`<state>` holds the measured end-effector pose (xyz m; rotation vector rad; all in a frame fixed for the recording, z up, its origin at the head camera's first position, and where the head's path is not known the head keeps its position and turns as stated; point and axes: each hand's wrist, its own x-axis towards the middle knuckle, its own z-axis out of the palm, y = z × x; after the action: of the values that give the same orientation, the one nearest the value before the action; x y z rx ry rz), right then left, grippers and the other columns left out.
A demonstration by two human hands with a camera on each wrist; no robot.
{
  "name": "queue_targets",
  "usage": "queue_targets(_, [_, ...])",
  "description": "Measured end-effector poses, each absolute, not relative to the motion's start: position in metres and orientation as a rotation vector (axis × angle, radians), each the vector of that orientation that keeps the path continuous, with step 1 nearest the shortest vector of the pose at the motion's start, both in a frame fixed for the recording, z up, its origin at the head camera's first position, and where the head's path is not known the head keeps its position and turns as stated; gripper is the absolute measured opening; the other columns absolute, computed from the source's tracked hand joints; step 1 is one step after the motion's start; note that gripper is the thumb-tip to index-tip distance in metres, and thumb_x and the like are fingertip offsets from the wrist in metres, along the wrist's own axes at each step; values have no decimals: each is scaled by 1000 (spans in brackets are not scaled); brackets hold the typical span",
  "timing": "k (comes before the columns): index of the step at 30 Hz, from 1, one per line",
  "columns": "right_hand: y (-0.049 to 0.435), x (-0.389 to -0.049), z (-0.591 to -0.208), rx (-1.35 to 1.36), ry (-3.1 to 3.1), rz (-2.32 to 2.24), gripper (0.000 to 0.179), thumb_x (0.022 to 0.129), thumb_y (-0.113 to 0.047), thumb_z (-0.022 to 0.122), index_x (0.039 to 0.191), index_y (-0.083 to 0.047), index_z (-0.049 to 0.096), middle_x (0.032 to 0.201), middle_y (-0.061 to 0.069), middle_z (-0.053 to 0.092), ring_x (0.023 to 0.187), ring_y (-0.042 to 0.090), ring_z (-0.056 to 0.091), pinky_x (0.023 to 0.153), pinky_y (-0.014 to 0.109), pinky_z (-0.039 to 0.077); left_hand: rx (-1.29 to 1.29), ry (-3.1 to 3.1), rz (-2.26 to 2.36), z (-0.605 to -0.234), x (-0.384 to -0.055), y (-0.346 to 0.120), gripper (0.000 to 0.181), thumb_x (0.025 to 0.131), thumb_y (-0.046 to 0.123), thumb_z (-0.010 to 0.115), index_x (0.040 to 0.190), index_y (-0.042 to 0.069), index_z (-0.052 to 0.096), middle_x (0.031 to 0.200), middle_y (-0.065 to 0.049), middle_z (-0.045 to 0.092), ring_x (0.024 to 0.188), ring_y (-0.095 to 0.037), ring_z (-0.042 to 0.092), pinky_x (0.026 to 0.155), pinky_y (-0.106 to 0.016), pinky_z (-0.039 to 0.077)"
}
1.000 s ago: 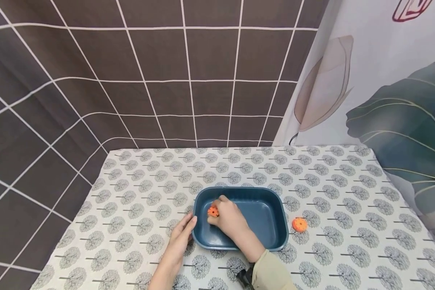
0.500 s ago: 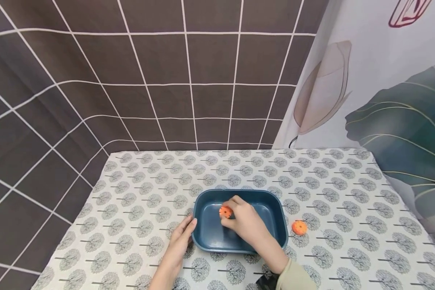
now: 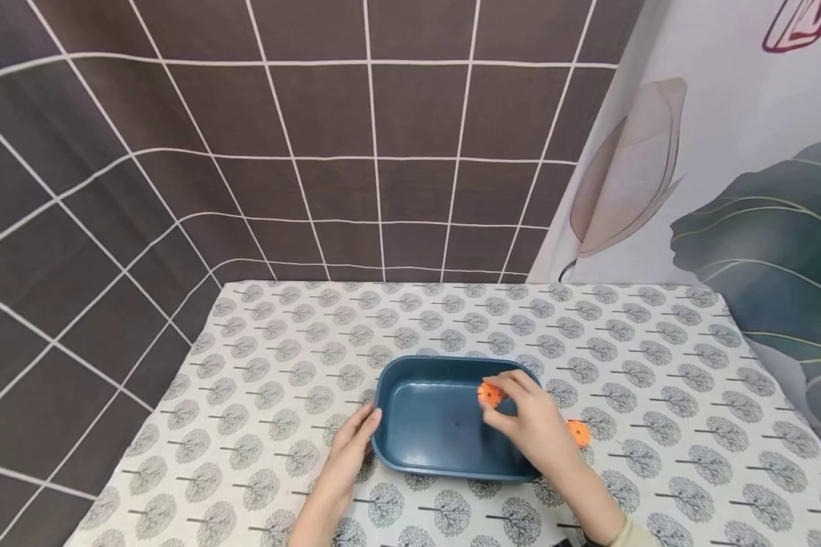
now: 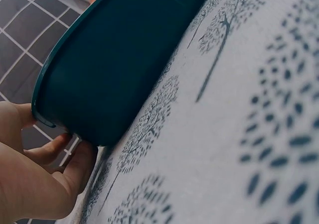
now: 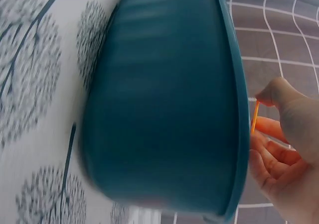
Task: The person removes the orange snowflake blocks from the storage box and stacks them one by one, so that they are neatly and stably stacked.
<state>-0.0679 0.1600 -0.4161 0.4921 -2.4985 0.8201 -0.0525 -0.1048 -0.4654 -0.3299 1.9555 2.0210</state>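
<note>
In the head view, a dark blue rectangular plastic basin (image 3: 445,425) with rounded corners sits on the cloth. My left hand (image 3: 345,456) holds its left end; in the left wrist view the thumb lies at the rim (image 4: 47,59) with fingertips against the outer wall. Over the basin's right part, my right hand (image 3: 537,422) pinches a thin orange disc (image 3: 490,394) with a notched edge between thumb and fingers. Edge-on, the same disc (image 5: 255,117) shows beside the rim in the right wrist view. Another orange disc (image 3: 578,433) lies on the cloth right of the basin, partly covered by my right hand.
A white cloth (image 3: 260,425) printed with grey trees covers the table. Behind it hangs a dark brown curtain (image 3: 410,190) with white grid lines. A pale leaf-patterned curtain (image 3: 629,190) hangs at the right.
My right hand has carried the pinched orange disc rightward, from the basin's left end to above its right part. The left hand keeps its place at the basin's left end.
</note>
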Motion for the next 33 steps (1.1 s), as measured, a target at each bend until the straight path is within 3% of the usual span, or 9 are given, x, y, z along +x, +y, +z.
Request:
queue_targets(7, [176, -66, -417, 447, -2470, 786, 34, 67, -11, 80, 99, -5, 71, 94, 1, 66, 82, 17, 65, 70, 32, 58, -250, 1979, 2012, -460, -58, -109, 77, 91, 50, 52, 145, 1, 27, 150, -19, 26, 136, -35, 29, 112, -49, 25])
queue_targets(14, [200, -58, -416, 465, -2468, 729, 39, 64, -8, 81, 101, -4, 70, 96, 2, 65, 83, 19, 65, 69, 25, 56, -289, 1952, 2003, -464, -51, -107, 72, 94, 47, 50, 145, 2, 27, 150, -18, 27, 135, -34, 31, 112, -50, 26])
queue_targets(18, [219, -57, -414, 442, -2519, 706, 41, 65, -11, 81, 103, -5, 69, 99, 2, 65, 84, 21, 65, 69, 33, 57, -286, 1941, 2026, -465, -52, -107, 72, 93, 47, 51, 145, 3, 28, 150, -17, 28, 135, -33, 32, 112, -49, 26])
queue_targets(21, [236, -54, -413, 463, -2544, 676, 42, 64, -10, 82, 103, -6, 68, 99, 2, 65, 86, 22, 64, 77, 20, 54, -275, 1927, 2040, -465, -52, -105, 71, 93, 45, 51, 145, 2, 28, 150, -17, 28, 134, -32, 33, 111, -49, 27])
queue_targets(25, [257, -51, -412, 512, -2557, 652, 42, 60, -6, 82, 100, -5, 68, 98, 2, 66, 84, 23, 63, 84, 1, 40, -275, 1920, 2039, -465, -52, -104, 72, 93, 46, 51, 145, 2, 27, 150, -18, 28, 133, -32, 34, 111, -48, 29])
queue_targets(29, [268, -47, -414, 505, -2598, 599, 41, 61, -9, 81, 100, -6, 68, 97, 1, 66, 84, 23, 64, 76, 20, 54, -285, 1934, 2043, -465, -52, -105, 72, 93, 46, 51, 145, 2, 27, 151, -18, 26, 136, -33, 30, 112, -49, 27])
queue_targets(33, [271, -44, -421, 484, -2632, 567, 40, 63, -11, 81, 101, -5, 68, 97, 3, 66, 82, 26, 64, 68, 41, 57, -297, 1935, 2045, -465, -51, -106, 72, 93, 46, 51, 145, 2, 27, 151, -18, 26, 137, -34, 29, 112, -49, 26])
